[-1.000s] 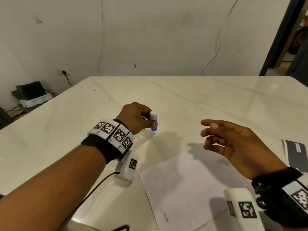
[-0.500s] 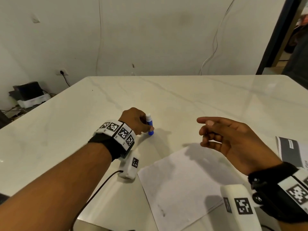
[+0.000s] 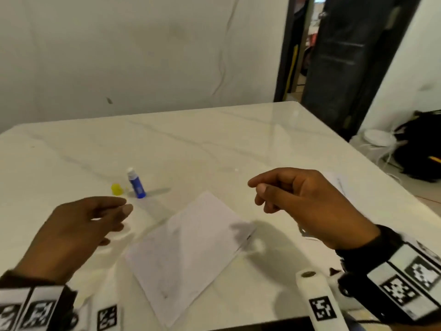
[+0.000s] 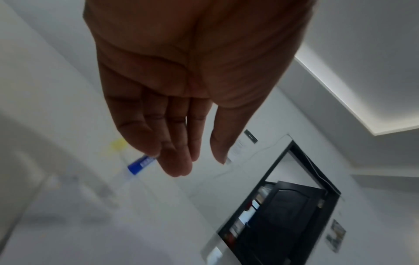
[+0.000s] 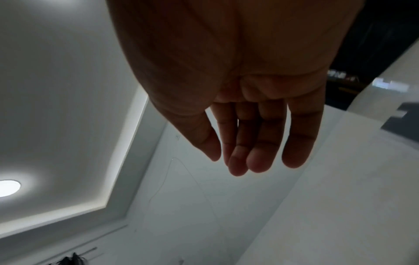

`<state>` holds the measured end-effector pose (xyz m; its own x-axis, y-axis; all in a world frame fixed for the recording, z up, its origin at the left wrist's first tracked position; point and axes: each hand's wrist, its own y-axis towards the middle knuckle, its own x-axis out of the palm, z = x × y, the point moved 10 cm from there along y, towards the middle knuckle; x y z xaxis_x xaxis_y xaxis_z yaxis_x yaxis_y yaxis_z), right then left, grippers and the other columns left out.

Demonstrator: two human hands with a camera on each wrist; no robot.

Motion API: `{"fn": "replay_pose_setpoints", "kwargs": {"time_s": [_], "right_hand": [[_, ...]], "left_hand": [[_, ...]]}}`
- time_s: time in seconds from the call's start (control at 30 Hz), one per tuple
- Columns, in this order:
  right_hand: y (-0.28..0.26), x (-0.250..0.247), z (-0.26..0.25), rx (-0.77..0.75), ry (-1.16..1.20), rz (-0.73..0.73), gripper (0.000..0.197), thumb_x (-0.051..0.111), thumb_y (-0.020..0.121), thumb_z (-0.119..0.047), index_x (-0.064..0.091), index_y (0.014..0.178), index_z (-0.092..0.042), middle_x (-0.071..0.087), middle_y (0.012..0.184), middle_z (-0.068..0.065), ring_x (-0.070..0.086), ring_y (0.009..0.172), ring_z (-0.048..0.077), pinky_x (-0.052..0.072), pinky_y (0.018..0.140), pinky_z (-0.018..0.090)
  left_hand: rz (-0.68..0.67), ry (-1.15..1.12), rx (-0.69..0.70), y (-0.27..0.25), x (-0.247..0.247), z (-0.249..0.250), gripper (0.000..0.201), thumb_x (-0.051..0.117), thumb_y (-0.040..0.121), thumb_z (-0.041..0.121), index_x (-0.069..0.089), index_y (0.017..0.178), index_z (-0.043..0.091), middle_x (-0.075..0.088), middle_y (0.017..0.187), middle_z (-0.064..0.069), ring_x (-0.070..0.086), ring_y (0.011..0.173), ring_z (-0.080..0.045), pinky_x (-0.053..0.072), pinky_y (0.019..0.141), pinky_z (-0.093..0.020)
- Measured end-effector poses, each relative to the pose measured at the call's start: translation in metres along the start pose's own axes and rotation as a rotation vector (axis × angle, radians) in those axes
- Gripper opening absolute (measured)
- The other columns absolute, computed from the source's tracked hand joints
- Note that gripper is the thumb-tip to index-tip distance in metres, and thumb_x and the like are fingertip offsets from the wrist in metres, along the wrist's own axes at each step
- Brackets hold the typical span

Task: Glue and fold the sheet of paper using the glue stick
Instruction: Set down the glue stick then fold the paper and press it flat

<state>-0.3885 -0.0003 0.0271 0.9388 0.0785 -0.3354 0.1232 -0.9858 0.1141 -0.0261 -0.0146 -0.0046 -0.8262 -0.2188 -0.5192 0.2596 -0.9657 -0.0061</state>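
Note:
A blue glue stick with a white top stands upright on the marble table, and its yellow cap lies just left of it. A white sheet of paper lies flat near the table's front edge. My left hand hovers empty just in front of the glue stick, fingers relaxed; the left wrist view shows the glue stick beyond my left hand. My right hand floats above the paper's right corner, fingers loosely bent, holding nothing. In the right wrist view my right hand is empty.
More printed papers lie at the table's right edge behind my right hand. A dark door stands past the far right corner, with a black bag on the floor. The wall runs behind the table.
My left hand has let go of the glue stick and drawn back toward me. The glue stick now stands alone beside its yellow cap. The head view has swung right.

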Motion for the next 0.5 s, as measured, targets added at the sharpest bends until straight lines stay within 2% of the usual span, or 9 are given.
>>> {"fn": "replay_pose_setpoints", "kwargs": {"time_s": [0.1,0.17,0.23,0.27,0.3,0.33,0.37,0.4,0.5], "right_hand": [[-0.029,-0.037,0.003,0.009,-0.152,0.07,0.014,0.064,0.093,-0.025,0.075,0.101,-0.03,0.077,0.086,-0.009,0.072,0.077,0.008,0.055,0.071,0.017],[-0.043,-0.064,0.015,0.049,-0.255,0.134,0.013,0.066,0.092,-0.026,0.074,0.1,-0.033,0.077,0.086,-0.017,0.07,0.079,-0.001,0.05,0.066,0.01],[-0.051,-0.084,0.033,0.11,-0.421,0.159,0.015,0.067,0.09,-0.033,0.072,0.103,-0.037,0.075,0.092,-0.02,0.065,0.083,-0.01,0.046,0.064,0.007],[-0.055,-0.09,0.042,0.152,-0.51,0.139,0.019,0.067,0.09,-0.037,0.07,0.109,-0.039,0.072,0.102,-0.021,0.062,0.087,-0.011,0.046,0.068,0.008],[-0.058,-0.092,0.055,0.204,-0.595,0.091,0.028,0.065,0.088,-0.044,0.067,0.117,-0.04,0.069,0.116,-0.019,0.061,0.094,-0.011,0.047,0.077,0.011],[-0.062,-0.093,0.068,0.255,-0.678,0.028,0.042,0.063,0.087,-0.053,0.06,0.127,-0.041,0.062,0.131,-0.016,0.058,0.106,-0.007,0.047,0.092,0.019],[-0.067,-0.091,0.081,0.307,-0.756,-0.049,0.057,0.06,0.084,-0.061,0.051,0.137,-0.041,0.052,0.145,-0.014,0.052,0.122,-0.001,0.041,0.105,0.029],[-0.074,-0.087,0.091,0.351,-0.816,-0.122,0.071,0.057,0.082,-0.067,0.04,0.145,-0.04,0.04,0.154,-0.012,0.042,0.135,0.008,0.031,0.112,0.034],[-0.097,-0.075,0.105,0.383,-0.902,-0.243,0.099,0.05,0.072,-0.082,0.019,0.154,-0.036,0.017,0.164,-0.012,0.021,0.148,0.013,0.018,0.118,0.033]], "left_hand": [[-0.12,-0.064,0.009,-0.033,0.04,0.013,0.017,0.075,0.081,0.034,0.074,0.097,0.028,0.078,0.081,0.011,0.075,0.069,-0.009,0.058,0.064,-0.036],[-0.191,-0.082,0.003,-0.05,0.064,0.02,0.021,0.073,0.079,0.04,0.073,0.098,0.031,0.079,0.085,0.01,0.076,0.074,-0.012,0.059,0.068,-0.037],[-0.23,-0.09,0.018,-0.063,0.08,0.03,0.025,0.071,0.077,0.044,0.072,0.099,0.033,0.079,0.086,0.011,0.075,0.074,-0.011,0.059,0.068,-0.035],[-0.241,-0.091,0.031,-0.07,0.086,0.035,0.024,0.071,0.078,0.043,0.072,0.1,0.033,0.078,0.085,0.012,0.075,0.073,-0.009,0.059,0.067,-0.034],[-0.251,-0.086,0.046,-0.076,0.091,0.039,0.023,0.071,0.08,0.042,0.073,0.101,0.033,0.078,0.085,0.013,0.075,0.072,-0.008,0.059,0.066,-0.033],[-0.264,-0.078,0.064,-0.082,0.096,0.044,0.022,0.07,0.081,0.041,0.073,0.101,0.033,0.078,0.085,0.013,0.074,0.072,-0.006,0.059,0.065,-0.031],[-0.274,-0.069,0.079,-0.086,0.1,0.048,0.022,0.07,0.082,0.042,0.072,0.102,0.033,0.078,0.086,0.013,0.074,0.073,-0.005,0.059,0.064,-0.03],[-0.284,-0.058,0.091,-0.091,0.104,0.051,0.023,0.069,0.082,0.043,0.072,0.103,0.034,0.078,0.087,0.013,0.074,0.073,-0.004,0.059,0.064,-0.028],[-0.315,-0.033,0.111,-0.101,0.11,0.056,0.026,0.067,0.082,0.046,0.071,0.106,0.036,0.078,0.091,0.013,0.074,0.075,-0.003,0.059,0.063,-0.024]]}}
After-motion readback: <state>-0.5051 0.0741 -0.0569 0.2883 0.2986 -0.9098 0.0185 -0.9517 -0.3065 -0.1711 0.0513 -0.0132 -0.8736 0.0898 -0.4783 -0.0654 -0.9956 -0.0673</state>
